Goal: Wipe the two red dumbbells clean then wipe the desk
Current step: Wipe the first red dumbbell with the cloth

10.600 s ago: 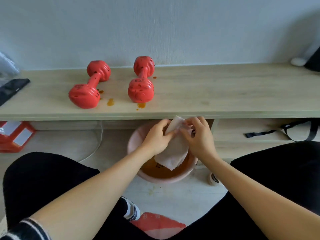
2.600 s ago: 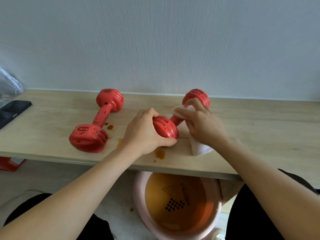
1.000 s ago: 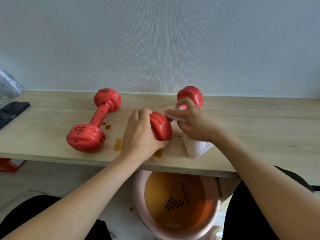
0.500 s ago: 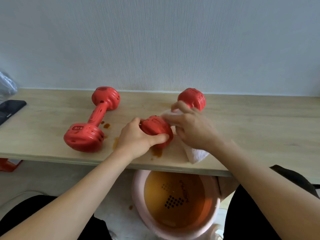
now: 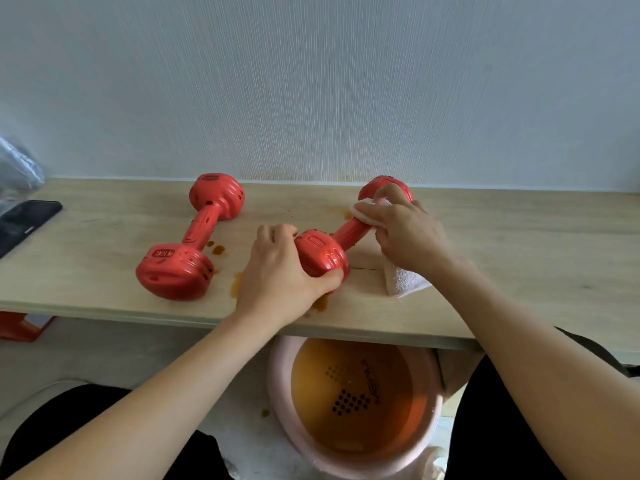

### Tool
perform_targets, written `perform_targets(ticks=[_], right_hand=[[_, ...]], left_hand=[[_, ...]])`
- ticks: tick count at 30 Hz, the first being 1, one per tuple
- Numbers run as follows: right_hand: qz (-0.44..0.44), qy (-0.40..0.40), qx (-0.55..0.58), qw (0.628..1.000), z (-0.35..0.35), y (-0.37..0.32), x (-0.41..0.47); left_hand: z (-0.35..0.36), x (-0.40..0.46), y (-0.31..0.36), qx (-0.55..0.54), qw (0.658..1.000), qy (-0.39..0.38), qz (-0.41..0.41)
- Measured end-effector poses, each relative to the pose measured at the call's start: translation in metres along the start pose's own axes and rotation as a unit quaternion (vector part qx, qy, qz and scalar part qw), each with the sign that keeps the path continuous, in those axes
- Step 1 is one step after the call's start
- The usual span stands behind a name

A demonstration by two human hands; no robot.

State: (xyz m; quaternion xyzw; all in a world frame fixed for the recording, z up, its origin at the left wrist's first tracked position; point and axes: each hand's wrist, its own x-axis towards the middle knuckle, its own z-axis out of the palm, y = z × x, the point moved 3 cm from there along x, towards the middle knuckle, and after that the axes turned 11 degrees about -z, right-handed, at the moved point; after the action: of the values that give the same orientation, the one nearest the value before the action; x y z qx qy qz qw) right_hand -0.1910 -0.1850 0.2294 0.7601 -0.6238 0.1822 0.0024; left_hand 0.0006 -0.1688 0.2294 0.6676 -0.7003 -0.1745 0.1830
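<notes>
A person wipes the right-hand red dumbbell [image 5: 332, 242] on the tabletop [image 5: 519, 265].

The left hand [image 5: 280, 275] grips the near head, fingers curled round it. The right hand [image 5: 405, 233] pinches a white cloth [image 5: 401, 282] against the handle. The second dumbbell [image 5: 195, 244] lies untouched to the left, brown stains [image 5: 237, 284] between them.

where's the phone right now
In the head view the black phone lies at the desk's far left edge, left of the untouched dumbbell.
</notes>
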Motion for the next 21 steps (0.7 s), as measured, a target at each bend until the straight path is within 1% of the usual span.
perform_targets(ticks=[2, 3, 6, 7, 9, 11, 13, 14, 17, 20, 21], right_hand=[[-0.005, -0.010, 0.016, 1.000, 0.000, 0.000, -0.001], [-0.025, -0.014, 0.030, 0.999, -0.001, -0.004, -0.003], [-0.135, -0.031, 0.081, 0.987, 0.003, -0.028, -0.018], [-0.153, -0.036, 0.082, 0.984, 0.005, -0.032, -0.023], [-0.134, -0.027, 0.056, 0.989, 0.004, -0.028, -0.024], [-0.072, -0.004, 0.015, 0.997, -0.001, -0.013, -0.017], [-0.004, 0.006, 0.004, 1.000, -0.006, 0.001, -0.009], [0.009, 0.008, 0.002, 1.000, -0.006, 0.004, -0.006], [-0.018, 0.006, -0.015, 1.000, -0.001, -0.011, -0.005], [-0.110, -0.008, 0.036, 0.993, 0.004, -0.034, -0.017], [-0.126, -0.015, 0.048, 0.991, 0.005, -0.039, -0.022]], left_hand=[[0.002, -0.005, 0.005, 0.032, 0.998, 0.033, 0.034], [0.003, -0.005, 0.007, 0.039, 0.998, 0.042, 0.035], [-0.001, 0.001, 0.007, 0.028, 0.998, 0.059, 0.018], [-0.002, 0.002, 0.007, 0.029, 0.998, 0.059, 0.018], [-0.004, 0.004, 0.007, 0.035, 0.998, 0.053, 0.022], [-0.006, 0.007, 0.008, 0.040, 0.998, 0.042, 0.018], [-0.006, 0.008, 0.008, 0.028, 0.999, 0.026, 0.005], [-0.007, 0.010, 0.007, 0.016, 1.000, 0.017, -0.004], [-0.007, 0.014, 0.001, -0.039, 0.998, -0.024, -0.043], [-0.008, 0.018, -0.003, -0.088, 0.992, -0.056, -0.071], [-0.009, 0.018, -0.004, -0.091, 0.991, -0.062, -0.076]])
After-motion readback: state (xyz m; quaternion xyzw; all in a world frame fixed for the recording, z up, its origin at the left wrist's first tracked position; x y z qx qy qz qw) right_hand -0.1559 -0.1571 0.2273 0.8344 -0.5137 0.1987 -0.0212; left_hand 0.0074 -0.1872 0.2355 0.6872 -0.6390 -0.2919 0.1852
